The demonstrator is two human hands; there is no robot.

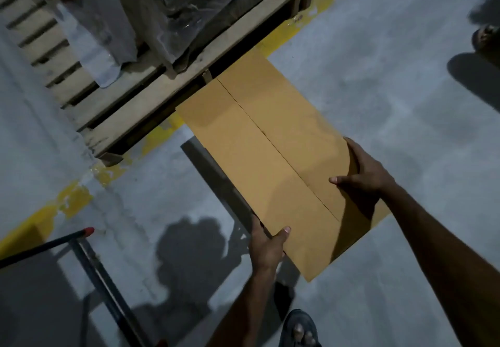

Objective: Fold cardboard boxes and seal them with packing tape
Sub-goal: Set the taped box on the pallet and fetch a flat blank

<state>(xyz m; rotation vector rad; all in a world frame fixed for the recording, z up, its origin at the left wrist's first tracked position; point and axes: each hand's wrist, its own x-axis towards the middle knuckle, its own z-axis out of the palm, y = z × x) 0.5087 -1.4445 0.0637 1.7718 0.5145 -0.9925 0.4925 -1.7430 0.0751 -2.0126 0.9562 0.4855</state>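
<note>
A brown cardboard box (259, 162) hangs above the grey floor, its two closed flaps meeting in a dark seam that runs its whole length. My left hand (266, 246) grips the box's near left edge, thumb on top and fingers underneath. My right hand (362, 173) holds the right side, thumb lying across the top near the seam, fingers wrapped over the edge. No tape shows on the seam, and no tape roll is in view.
A wooden pallet (140, 108) loaded with plastic-wrapped goods (173, 0) stands at the upper left, behind a worn yellow floor line (73, 200). A dark metal bar with a red tip (88, 231) lies at lower left. My sandalled foot (299, 329) is below. Another person's foot (487, 35) shows far right.
</note>
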